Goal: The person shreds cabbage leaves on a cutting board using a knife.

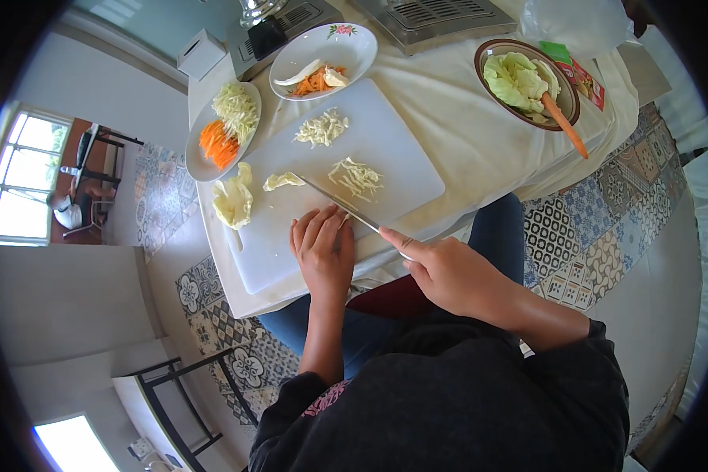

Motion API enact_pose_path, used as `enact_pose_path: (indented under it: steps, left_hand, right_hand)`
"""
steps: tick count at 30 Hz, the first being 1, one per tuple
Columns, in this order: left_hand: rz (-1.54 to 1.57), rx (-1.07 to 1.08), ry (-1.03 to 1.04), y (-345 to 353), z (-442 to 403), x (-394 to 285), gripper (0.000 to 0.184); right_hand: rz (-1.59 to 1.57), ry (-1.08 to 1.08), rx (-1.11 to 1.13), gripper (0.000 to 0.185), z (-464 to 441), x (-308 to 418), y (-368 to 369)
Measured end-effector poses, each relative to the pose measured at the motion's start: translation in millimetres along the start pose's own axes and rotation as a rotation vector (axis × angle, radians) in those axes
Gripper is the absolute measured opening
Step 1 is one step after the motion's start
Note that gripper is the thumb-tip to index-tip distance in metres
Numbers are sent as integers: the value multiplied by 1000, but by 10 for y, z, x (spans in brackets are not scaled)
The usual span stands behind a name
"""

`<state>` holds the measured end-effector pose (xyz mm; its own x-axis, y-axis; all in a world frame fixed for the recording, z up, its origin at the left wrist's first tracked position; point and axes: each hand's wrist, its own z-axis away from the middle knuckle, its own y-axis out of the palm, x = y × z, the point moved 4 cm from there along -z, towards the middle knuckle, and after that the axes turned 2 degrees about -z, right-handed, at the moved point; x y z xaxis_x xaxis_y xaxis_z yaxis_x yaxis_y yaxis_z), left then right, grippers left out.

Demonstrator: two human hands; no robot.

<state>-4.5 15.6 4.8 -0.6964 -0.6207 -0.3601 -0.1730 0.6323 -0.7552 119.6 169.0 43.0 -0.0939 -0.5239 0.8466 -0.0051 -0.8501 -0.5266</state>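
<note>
A knife (340, 203) is in my right hand (447, 271), its blade slanting up and left over the white cutting board (405, 157). My left hand (320, 250) rests near the board's front edge, fingertips close beside the blade, over a small pale piece I cannot make out well. Beyond the blade lie shredded cabbage (356, 178) and a second shredded pile (321, 127). A small cabbage piece (283, 182) touches the area of the knife tip. A larger cabbage leaf (233, 197) sits at the board's left edge.
An oval plate (194, 161) holds shredded carrot and cabbage. Behind the board, a flowered bowl (362, 49) holds orange shreds and pale pieces. A brown-rimmed bowl (480, 57) at the right holds cabbage and a carrot. Metal stoves (429, 23) stand behind; a person (69, 214) sits far left.
</note>
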Motion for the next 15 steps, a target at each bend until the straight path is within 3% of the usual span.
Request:
enact_pose_path:
  steps: [10,15]
  left_hand:
    - [-16,-13,-3,19,17,24,17]
    - [9,-21,0,10,2,9,19]
  right_hand:
    - [206,22,23,57,325,71,-292]
    - [71,59,37,55,395,110,-305]
